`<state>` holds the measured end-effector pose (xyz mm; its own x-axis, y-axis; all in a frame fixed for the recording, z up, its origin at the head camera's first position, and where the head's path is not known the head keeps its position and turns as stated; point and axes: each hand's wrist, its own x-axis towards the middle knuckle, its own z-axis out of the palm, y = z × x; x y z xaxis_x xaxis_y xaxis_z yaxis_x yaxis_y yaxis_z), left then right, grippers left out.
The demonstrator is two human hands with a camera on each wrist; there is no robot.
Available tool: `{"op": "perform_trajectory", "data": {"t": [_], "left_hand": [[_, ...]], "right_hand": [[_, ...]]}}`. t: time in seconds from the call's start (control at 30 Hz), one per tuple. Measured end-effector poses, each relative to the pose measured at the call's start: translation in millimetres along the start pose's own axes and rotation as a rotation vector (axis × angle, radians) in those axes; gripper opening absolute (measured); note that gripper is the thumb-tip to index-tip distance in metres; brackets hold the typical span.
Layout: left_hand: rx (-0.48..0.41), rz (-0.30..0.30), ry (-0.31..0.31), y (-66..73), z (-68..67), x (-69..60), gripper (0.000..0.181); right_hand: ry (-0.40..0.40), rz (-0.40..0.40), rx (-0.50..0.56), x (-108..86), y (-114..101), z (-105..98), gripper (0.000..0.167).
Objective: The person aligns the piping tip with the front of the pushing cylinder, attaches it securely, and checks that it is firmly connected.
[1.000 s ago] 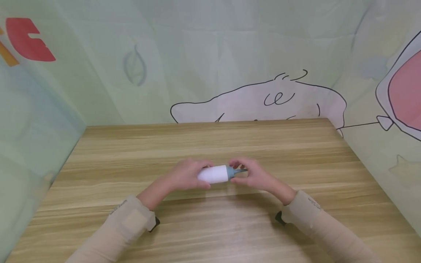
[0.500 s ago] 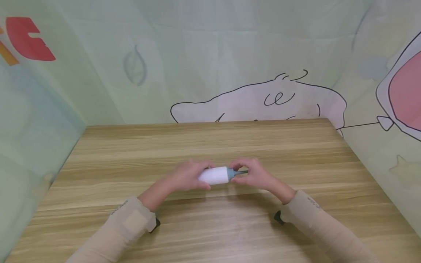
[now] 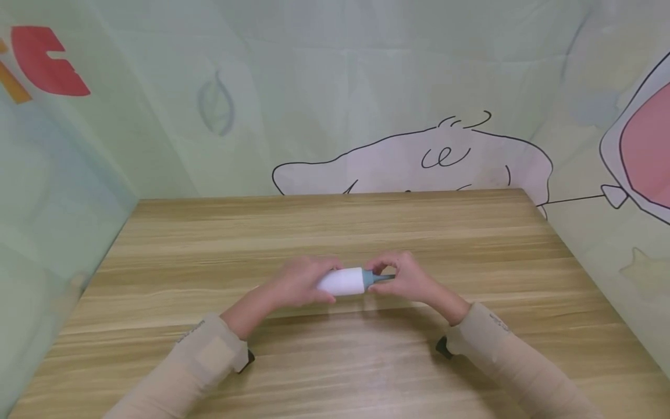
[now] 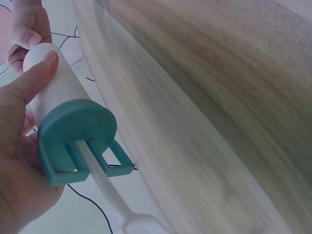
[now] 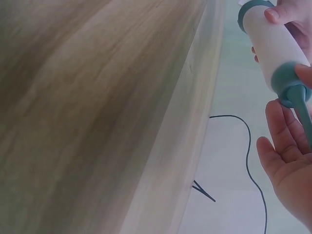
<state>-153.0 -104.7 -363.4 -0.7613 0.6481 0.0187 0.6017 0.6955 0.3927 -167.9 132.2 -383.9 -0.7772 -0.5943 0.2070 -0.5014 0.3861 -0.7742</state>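
Note:
A pastry syringe (image 3: pixel 342 281) with a white barrel and teal ends lies sideways between both hands, above the table. My left hand (image 3: pixel 303 282) grips the barrel's left part, its thumb pressed along the white wall in the left wrist view. There, a teal finger flange (image 4: pixel 80 124) and a white plunger rod (image 4: pixel 105 187) extend toward the camera; the head view hides both behind the hand. My right hand (image 3: pixel 405 278) pinches the teal nozzle cap (image 5: pixel 285 80) between thumb and fingers. The thin nozzle (image 5: pixel 301 109) points toward its palm.
Below the hands lies a wood-grain table (image 3: pixel 335 227). Pale green printed cloth (image 3: pixel 314 87) stands around its back and sides, with a cartoon outline and a balloon on it.
The syringe has sunk very slightly in the head view, its left end moving with the left hand. Both hands keep the same hold on it.

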Motion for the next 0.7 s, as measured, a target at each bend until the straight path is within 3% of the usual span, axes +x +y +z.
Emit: {"op": "perform_trajectory", "data": {"t": [0.2,0.4,0.7], "left_hand": [[0.005,0.015,0.006,2.0,-0.3,-0.4,0.049],[0.004,-0.003,-0.035,-0.3,-2.1,1.4,0.051],[0.018,-0.027,-0.054,-10.7,-2.7,9.4,0.052]], "right_hand": [[-0.021,0.019,0.009,-1.4,-1,-1,0.024],[-0.047,0.065,0.029,0.8,3,1,0.026],[-0.072,0.08,-0.09,10.5,10,5,0.028]]}}
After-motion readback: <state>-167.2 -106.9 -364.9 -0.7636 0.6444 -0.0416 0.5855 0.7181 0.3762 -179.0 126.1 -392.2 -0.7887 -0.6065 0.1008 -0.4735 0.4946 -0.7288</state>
